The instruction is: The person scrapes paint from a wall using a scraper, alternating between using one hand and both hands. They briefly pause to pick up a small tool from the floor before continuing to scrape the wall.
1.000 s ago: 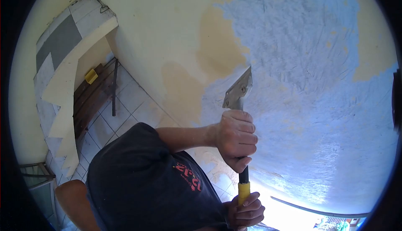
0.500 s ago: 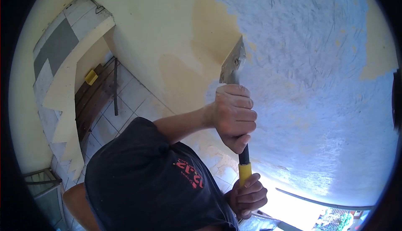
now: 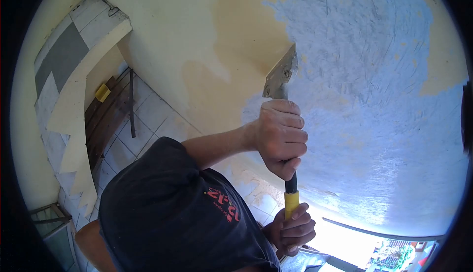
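Observation:
A long-handled scraper reaches up along the wall, its broad metal blade tilted at the border between tan wall and a scuffed bluish-white patch. My left hand is wrapped round the shaft just below the blade, with pale dust on its knuckles. Lower down, my right hand grips the end of the handle, below its yellow sleeve. Black shaft shows between the two hands. The right forearm is largely hidden behind my dark shirt.
On the left is a tiled ledge with a jagged lower edge. Dark wooden boards and a yellow object lie beyond it above the tiled floor. A glass-paned frame stands lower left; bright daylight enters at the lower right.
Both hands and the scraper have shifted slightly to the right in the view, while the background at left has slid a little leftward. The grip is unchanged.

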A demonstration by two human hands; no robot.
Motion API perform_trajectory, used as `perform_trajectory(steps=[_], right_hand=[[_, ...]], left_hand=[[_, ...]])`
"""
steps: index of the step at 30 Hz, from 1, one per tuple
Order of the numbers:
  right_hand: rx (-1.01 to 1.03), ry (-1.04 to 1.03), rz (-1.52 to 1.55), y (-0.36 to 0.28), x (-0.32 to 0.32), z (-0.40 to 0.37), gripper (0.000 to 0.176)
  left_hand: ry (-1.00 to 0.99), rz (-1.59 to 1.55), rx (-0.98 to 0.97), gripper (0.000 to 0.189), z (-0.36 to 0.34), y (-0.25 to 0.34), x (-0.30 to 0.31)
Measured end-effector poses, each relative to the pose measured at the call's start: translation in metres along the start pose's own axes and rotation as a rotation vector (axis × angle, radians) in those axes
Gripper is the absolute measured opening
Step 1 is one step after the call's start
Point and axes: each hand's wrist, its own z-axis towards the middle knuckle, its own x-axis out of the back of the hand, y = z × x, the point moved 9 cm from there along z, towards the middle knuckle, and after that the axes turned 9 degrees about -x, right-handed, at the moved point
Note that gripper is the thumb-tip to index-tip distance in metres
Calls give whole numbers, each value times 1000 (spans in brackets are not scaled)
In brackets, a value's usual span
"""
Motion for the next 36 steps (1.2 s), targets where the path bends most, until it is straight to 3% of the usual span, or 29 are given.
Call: perform_trajectory(steps=[3,8,12,15,17,19,21,22,23,25,27,29,31,33,34,35,36], right_hand=[[10,25,7,-39,43,-26,34],[19,58,-1,-28,38,-13,34],[143,119,29,-40,24,-11,30],[-120,148,-62,-9,22,-8,22],[-595,515,-1241,-40,32,-19,25],[-599,463,-1228,-29,24,-11,30],[-153,242,-246,-2,28,-10,35],[-117,4,64,-2,-4,16,35],[-115,1,62,-7,1,13,35],[73,-36,77,-32,6,1,32],[33,10,191,-23,7,-2,31],[-121,103,58,0,5,4,33],[-104,72,64,-7,-3,9,32],[40,49,113,-30,6,-6,32],[33,123,65,-20,13,-8,34],[-79,308,-235,-8,22,-18,37],[-76,159,-113,-6,15,-10,35]], left_hand=[[50,-73,14,28,0,12,-9],[51,-79,7,28,-2,7,-7],[39,-95,-16,27,3,7,-4],[72,-48,-22,27,-1,1,-1],[-10,-89,3,27,1,9,-7],[61,-125,6,29,-5,6,-6],[34,0,-17,30,-9,-3,-4],[38,-7,-14,30,-8,2,-5],[23,-39,2,30,-6,6,-7],[2,-46,20,30,-8,10,-8],[10,-90,-10,30,-14,15,-14],[20,-50,19,30,-13,5,-6],[27,7,45,30,-13,6,-7],[-2,-116,21,28,-13,20,-15],[-4,-112,19,28,-16,14,-14],[27,-67,23,29,-20,6,-9],[64,-25,29,29,-21,4,-8]])
